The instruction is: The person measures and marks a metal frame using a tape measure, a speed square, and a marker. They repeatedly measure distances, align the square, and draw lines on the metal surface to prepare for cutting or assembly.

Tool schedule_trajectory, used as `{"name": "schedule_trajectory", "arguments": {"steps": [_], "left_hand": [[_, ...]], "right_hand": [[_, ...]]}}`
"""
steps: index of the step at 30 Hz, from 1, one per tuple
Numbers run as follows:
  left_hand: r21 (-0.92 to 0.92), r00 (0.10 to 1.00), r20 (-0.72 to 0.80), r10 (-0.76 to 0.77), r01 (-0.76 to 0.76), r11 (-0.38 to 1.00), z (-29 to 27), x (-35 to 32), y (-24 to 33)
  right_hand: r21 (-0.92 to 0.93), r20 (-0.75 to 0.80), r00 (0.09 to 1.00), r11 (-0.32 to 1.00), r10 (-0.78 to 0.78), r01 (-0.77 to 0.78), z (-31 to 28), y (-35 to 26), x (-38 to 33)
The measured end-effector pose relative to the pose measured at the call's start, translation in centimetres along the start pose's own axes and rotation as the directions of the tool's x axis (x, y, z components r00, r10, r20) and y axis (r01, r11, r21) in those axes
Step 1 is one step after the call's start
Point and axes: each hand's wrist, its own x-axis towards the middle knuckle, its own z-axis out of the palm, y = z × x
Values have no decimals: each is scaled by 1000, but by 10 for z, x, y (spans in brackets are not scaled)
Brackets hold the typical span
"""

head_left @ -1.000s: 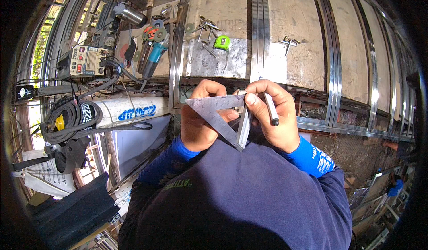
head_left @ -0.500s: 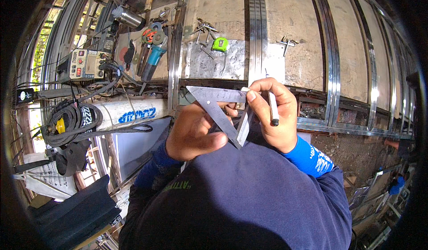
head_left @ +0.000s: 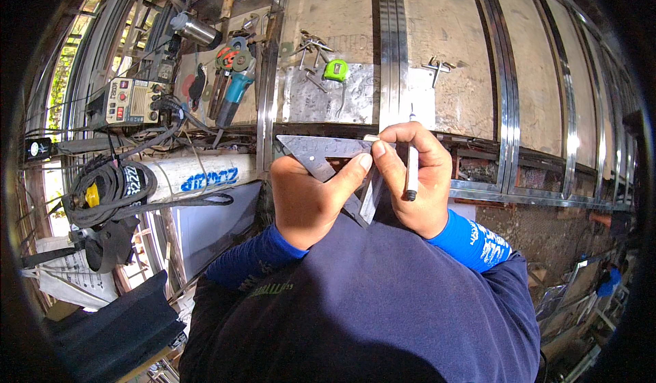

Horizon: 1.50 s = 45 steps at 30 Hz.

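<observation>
A grey metal triangular square [head_left: 307,149] with an open middle is held up close in front of my chest. My left hand [head_left: 301,202] grips it from the left, thumb laid over its inner edges and the other fingers hidden behind. My right hand [head_left: 427,178] pinches its right corner between thumb and forefinger. A white marker [head_left: 413,168] with a dark end is tucked among the right hand's fingers, its thin tip pointing away from me.
Beyond my hands, a bright metal frame crosses a board table [head_left: 444,28]. On it lie a green tape measure [head_left: 336,70], T-shaped metal pieces [head_left: 437,67] and a teal angle grinder [head_left: 237,88]. At left stand a welding machine [head_left: 133,101] and a white cylinder [head_left: 205,174] with coiled cable.
My left hand has shifted up and right, and its thumb now presses over the square near the right thumb. The square has tilted slightly. The right hand keeps its pinch.
</observation>
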Motion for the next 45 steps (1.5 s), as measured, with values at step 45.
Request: {"name": "schedule_trajectory", "arguments": {"steps": [45], "left_hand": [[-101, 993, 25, -115, 117, 988, 3, -1, -5]], "right_hand": [[-117, 290, 888, 908, -356, 402, -51, -14, 28]]}}
